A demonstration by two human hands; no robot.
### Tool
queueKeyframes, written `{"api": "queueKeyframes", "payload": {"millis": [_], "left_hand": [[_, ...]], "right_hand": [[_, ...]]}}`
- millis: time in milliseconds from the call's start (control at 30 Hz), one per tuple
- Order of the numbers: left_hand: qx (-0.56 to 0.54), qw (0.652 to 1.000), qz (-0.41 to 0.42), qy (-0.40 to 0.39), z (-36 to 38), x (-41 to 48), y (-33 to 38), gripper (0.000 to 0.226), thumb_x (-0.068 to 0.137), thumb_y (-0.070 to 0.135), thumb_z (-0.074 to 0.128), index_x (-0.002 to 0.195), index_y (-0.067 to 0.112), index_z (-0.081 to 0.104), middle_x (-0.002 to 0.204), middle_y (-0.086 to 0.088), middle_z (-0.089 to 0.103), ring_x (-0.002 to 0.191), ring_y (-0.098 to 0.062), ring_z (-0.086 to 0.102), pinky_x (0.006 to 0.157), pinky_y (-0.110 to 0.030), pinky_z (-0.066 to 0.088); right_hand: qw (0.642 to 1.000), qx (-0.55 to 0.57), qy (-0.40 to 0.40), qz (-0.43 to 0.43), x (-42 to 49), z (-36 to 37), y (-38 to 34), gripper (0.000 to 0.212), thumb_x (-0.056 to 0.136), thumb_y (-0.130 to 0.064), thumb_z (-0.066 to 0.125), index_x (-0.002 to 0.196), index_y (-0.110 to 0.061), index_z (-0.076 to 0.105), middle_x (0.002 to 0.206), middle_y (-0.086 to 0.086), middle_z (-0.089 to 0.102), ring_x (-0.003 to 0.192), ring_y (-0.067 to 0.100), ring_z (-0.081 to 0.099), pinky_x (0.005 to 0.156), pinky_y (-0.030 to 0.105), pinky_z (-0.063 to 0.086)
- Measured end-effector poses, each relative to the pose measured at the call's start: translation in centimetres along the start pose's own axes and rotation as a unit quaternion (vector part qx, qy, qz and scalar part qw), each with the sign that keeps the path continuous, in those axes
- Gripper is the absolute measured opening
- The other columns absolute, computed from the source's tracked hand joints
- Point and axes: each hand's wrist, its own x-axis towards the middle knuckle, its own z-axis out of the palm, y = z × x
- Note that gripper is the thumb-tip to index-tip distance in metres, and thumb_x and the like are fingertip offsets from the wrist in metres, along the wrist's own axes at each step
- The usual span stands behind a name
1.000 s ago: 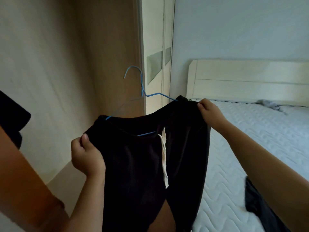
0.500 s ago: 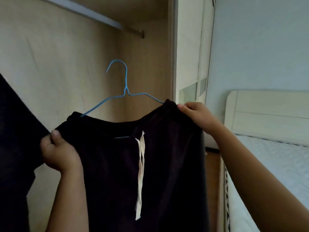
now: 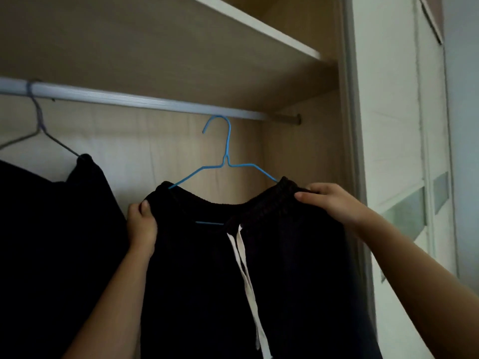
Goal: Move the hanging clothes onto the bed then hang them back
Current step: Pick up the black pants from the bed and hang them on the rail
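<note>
Inside the light wooden wardrobe (image 3: 129, 47), black drawstring trousers (image 3: 202, 281) sit below the silver metal rail (image 3: 145, 101) on a blue wire hanger (image 3: 229, 141), hook just under rail. Left hand (image 3: 141, 224) and right hand (image 3: 334, 203) each grip a waistband end, fingers curled.

I read the wire hanger (image 3: 228, 156) as bright blue, and the pants (image 3: 207, 268) on it as plain black with no print. Their drawstring (image 3: 243, 255) is off-white. The rail (image 3: 129, 99) is pale silver with fine lengthwise lines. The second hanger (image 3: 41, 125) looks grey, perhaps lilac-tinted in this dim light, and the garment (image 3: 51, 229) on it is plain black too. The wardrobe panels (image 3: 155, 47) are light beige with faint woodgrain, the shelf edge (image 3: 259, 27) white, the door (image 3: 388, 125) off-white with a grey-green band (image 3: 404, 211).
</note>
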Motion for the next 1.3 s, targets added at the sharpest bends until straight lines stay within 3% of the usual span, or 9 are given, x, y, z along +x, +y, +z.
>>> {"api": "queueKeyframes", "payload": {"millis": [133, 267, 367, 533, 633, 800, 967, 1133, 1300], "left_hand": [[0.013, 1.000, -0.013, -0.024, -1.5, 2.8, 0.2, 0.035, 0.099, 0.020, 0.031, 0.120, -0.004, 0.044, 0.112, -0.025, 0.052, 0.111, -0.039, 0.050, 0.081, -0.032, 0.035], [0.048, 0.996, 0.010, -0.072, -4.4, 2.4, 0.7, 0.045, 0.096, 0.023, 0.040, 0.137, 0.004, 0.033, 0.130, -0.009, 0.045, 0.121, -0.024, 0.043, 0.097, -0.031, 0.033], [0.126, 0.983, 0.124, -0.039, -6.5, 0.7, 2.1, 0.048, 0.092, 0.016, 0.050, 0.136, 0.007, 0.036, 0.139, -0.012, 0.042, 0.129, -0.024, 0.040, 0.106, -0.031, 0.031], [0.150, 0.908, 0.391, 0.018, -11.4, -2.8, 7.7, 0.030, 0.084, 0.026, 0.045, 0.108, 0.013, 0.058, 0.105, 0.017, 0.051, 0.103, 0.004, 0.048, 0.091, -0.005, 0.032], [0.176, 0.878, 0.435, 0.096, -14.2, -3.7, 10.7, 0.030, 0.084, 0.024, 0.042, 0.106, 0.012, 0.059, 0.105, 0.013, 0.052, 0.104, 0.001, 0.048, 0.091, -0.012, 0.035], [0.357, 0.856, 0.324, 0.188, -16.2, -3.4, 12.3, 0.039, 0.086, 0.021, 0.047, 0.123, 0.012, 0.052, 0.128, -0.012, 0.050, 0.120, -0.029, 0.042, 0.098, -0.037, 0.032], [0.414, 0.876, 0.175, 0.175, -17.2, -3.1, 10.9, 0.058, 0.088, 0.024, 0.053, 0.140, 0.013, 0.029, 0.144, -0.014, 0.034, 0.132, -0.031, 0.030, 0.109, -0.046, 0.027], [0.269, 0.952, 0.082, 0.124, -18.4, -3.8, 9.9, 0.059, 0.090, 0.023, 0.053, 0.142, 0.019, 0.026, 0.138, -0.003, 0.043, 0.124, -0.023, 0.044, 0.094, -0.034, 0.040], [0.249, 0.956, 0.139, 0.071, -18.4, -4.2, 8.6, 0.038, 0.090, 0.024, 0.053, 0.127, 0.020, 0.049, 0.121, 0.001, 0.057, 0.098, -0.007, 0.052, 0.071, -0.014, 0.039]], "right_hand": [[0.987, 0.127, -0.087, 0.053, 2.6, 1.7, 0.0, 0.011, 0.085, -0.012, 0.058, 0.090, -0.004, 0.063, 0.078, 0.013, 0.066, 0.062, 0.020, 0.063, 0.056, 0.024, 0.054], [0.980, 0.198, -0.020, 0.018, 4.9, 3.2, -0.2, 0.011, 0.081, -0.007, 0.061, 0.071, -0.008, 0.057, 0.064, 0.010, 0.063, 0.050, 0.018, 0.061, 0.051, 0.022, 0.051], [0.968, 0.249, 0.005, -0.006, 5.9, 5.1, -0.5, 0.019, 0.083, -0.006, 0.060, 0.064, -0.008, 0.057, 0.050, 0.004, 0.064, 0.042, 0.013, 0.061, 0.045, 0.018, 0.051], [0.938, 0.340, 0.040, -0.049, 7.3, 10.2, -3.5, 0.020, 0.086, -0.013, 0.059, 0.067, -0.007, 0.059, 0.051, 0.002, 0.067, 0.047, 0.014, 0.064, 0.055, 0.024, 0.054], [0.927, 0.363, 0.065, -0.067, 8.2, 13.6, -6.2, 0.023, 0.087, -0.014, 0.058, 0.064, -0.010, 0.057, 0.054, 0.003, 0.065, 0.053, 0.016, 0.063, 0.062, 0.027, 0.053], [0.951, 0.278, 0.106, -0.089, 9.7, 19.5, -9.5, 0.026, 0.088, -0.024, 0.055, 0.065, -0.012, 0.052, 0.072, 0.008, 0.058, 0.076, 0.027, 0.058, 0.073, 0.038, 0.050], [0.974, 0.180, 0.104, -0.084, 9.5, 24.0, -11.2, 0.032, 0.091, -0.028, 0.047, 0.065, -0.011, 0.044, 0.060, -0.002, 0.043, 0.068, 0.024, 0.048, 0.062, 0.028, 0.033], [0.984, 0.135, 0.085, -0.085, 9.1, 27.5, -12.1, 0.027, 0.095, -0.028, 0.041, 0.090, -0.004, 0.051, 0.072, 0.002, 0.049, 0.075, 0.024, 0.049, 0.066, 0.028, 0.033], [0.988, 0.121, 0.052, -0.083, 9.4, 29.4, -13.0, 0.026, 0.096, -0.027, 0.039, 0.094, -0.003, 0.049, 0.075, 0.004, 0.050, 0.077, 0.025, 0.048, 0.062, 0.027, 0.034]]}}
